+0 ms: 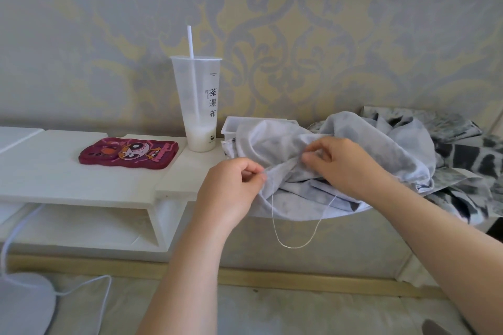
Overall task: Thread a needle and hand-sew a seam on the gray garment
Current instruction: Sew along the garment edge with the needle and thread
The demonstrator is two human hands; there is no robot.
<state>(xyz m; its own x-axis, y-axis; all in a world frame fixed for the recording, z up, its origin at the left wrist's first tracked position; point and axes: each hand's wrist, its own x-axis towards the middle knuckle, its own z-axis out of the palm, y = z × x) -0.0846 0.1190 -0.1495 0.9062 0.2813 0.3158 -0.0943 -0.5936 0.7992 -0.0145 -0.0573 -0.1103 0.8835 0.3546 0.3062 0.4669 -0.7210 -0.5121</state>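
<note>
The gray garment [275, 141] lies bunched on the white shelf's right end and hangs over its front edge. My left hand [231, 190] pinches the garment's left fold between thumb and fingers. My right hand [343, 163] pinches the cloth a little to the right, fingertips pressed into a crease. A pale thread [294, 245] hangs in a loop below the garment, running up to the cloth near each hand. The needle is too small to make out.
A tall plastic cup [200, 106] with a straw stands on the white shelf [81, 179]. A red cartoon phone case [128, 153] lies to its left. A white box [231, 125] sits behind the garment. Black-and-white patterned cloth [462, 160] is piled at the right. White cables trail at lower left.
</note>
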